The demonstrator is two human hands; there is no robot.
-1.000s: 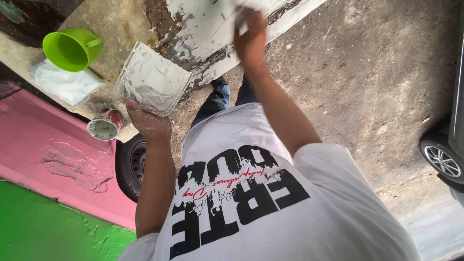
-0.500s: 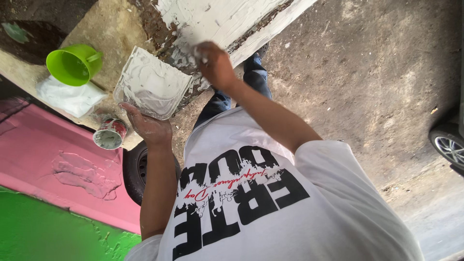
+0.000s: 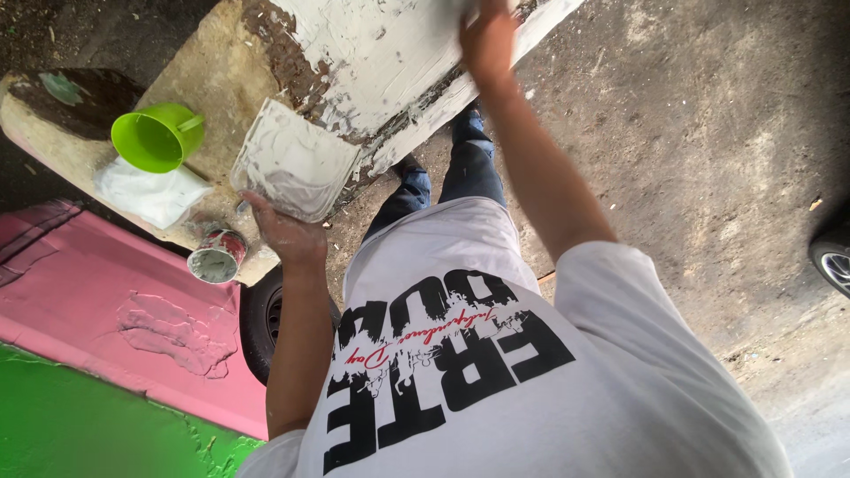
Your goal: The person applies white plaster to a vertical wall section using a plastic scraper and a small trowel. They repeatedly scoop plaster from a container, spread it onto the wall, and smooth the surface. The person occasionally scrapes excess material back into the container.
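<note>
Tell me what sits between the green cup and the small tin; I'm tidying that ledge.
A crumpled white bag lies between the green cup and the small tin on the concrete ledge, in the head view.

One white plastic bag, soft and crumpled, lies at ten o'clock on the concrete ledge. One small round can stands just below it at nine o'clock, its wrap label red and pale, contents grey-white. No signs or screens.
</note>
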